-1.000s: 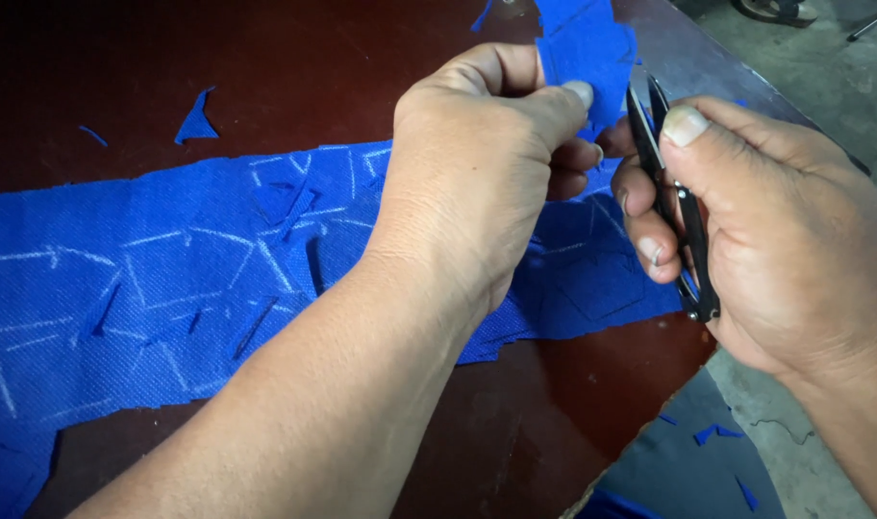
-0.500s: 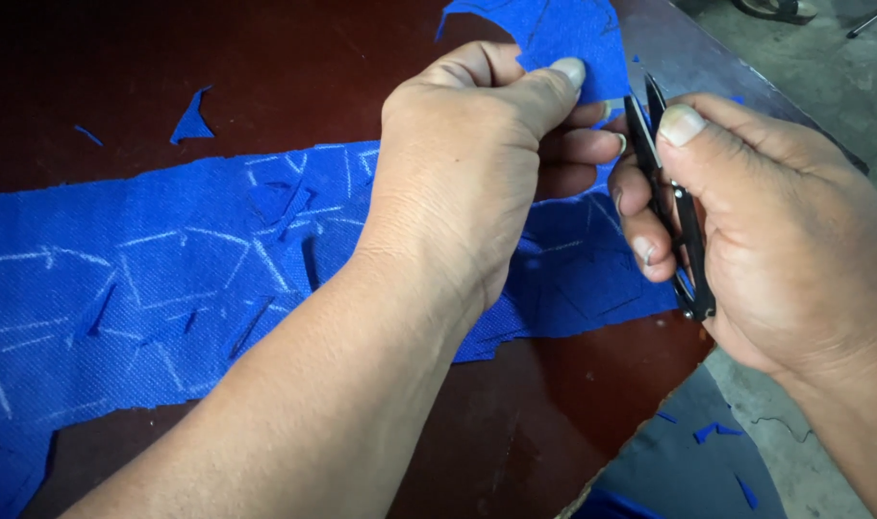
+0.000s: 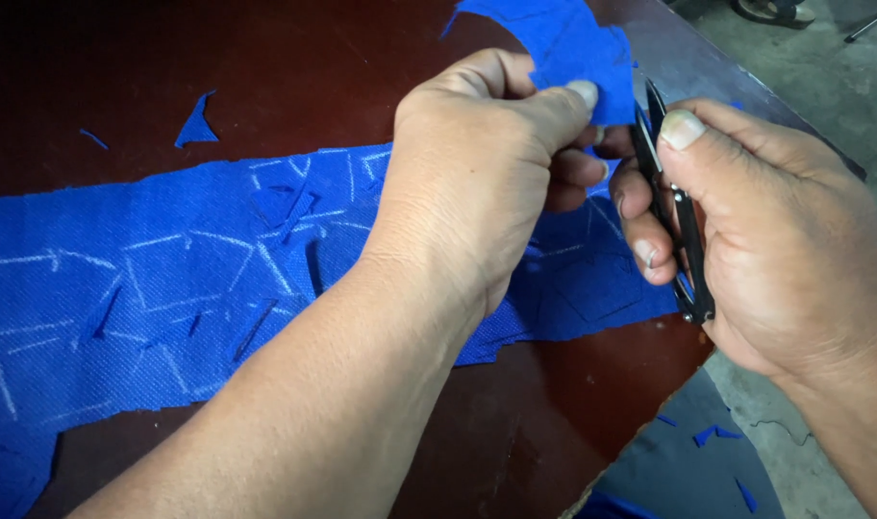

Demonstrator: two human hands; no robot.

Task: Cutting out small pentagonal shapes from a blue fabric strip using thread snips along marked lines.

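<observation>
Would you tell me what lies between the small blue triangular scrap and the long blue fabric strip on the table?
In the head view, only bare dark red-brown tabletop separates the triangular scrap from the fabric strip.

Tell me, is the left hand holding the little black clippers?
No, the black thread clippers sit in the right hand, while the left hand pinches a piece of blue fabric.

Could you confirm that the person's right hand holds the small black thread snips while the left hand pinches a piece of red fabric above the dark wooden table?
Not quite: the fabric is blue, not red. In the head view, the right hand holds the small black thread snips while the left hand pinches a piece of blue fabric above the dark wooden table.
</observation>
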